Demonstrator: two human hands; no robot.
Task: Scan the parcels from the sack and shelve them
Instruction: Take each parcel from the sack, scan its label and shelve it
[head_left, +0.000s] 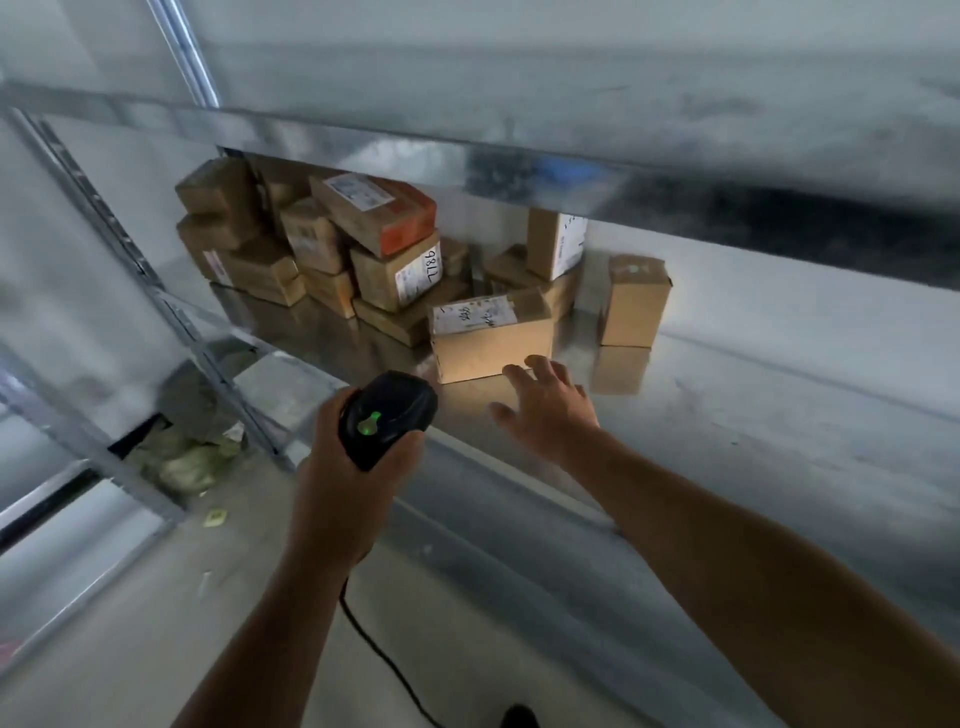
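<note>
Your right hand (550, 410): fingers (543, 366) straight and spread, holding nothing, with the tips at the lower front edge of the nearest parcel (491, 338). Can't tell whether they touch it.

Your left hand (332, 467): fingers wrapped tight round the black scanner (387, 415). A green light shows on its back, and its cable (374, 649) trails down toward the floor.

The nearest parcel lies flat on the metal shelf (727, 415), at the front of the group. It has a white label on top with dark handwriting, too blurred to read.

Behind it and to the left is a stacked pile of brown cartons. One box (397, 275) carries "7786" handwritten on its label. The carton with an orange end (374, 210) sits tilted on top, its printed label unreadable.

A small upright box (634, 301) stands alone to the right, apart from the rest.

The upper shelf edge (363, 140) overhangs the pile and hides the tops of the rear boxes.

Down left, past the slotted post (171, 312), a greenish sack (182, 462) lies on the floor.
</note>
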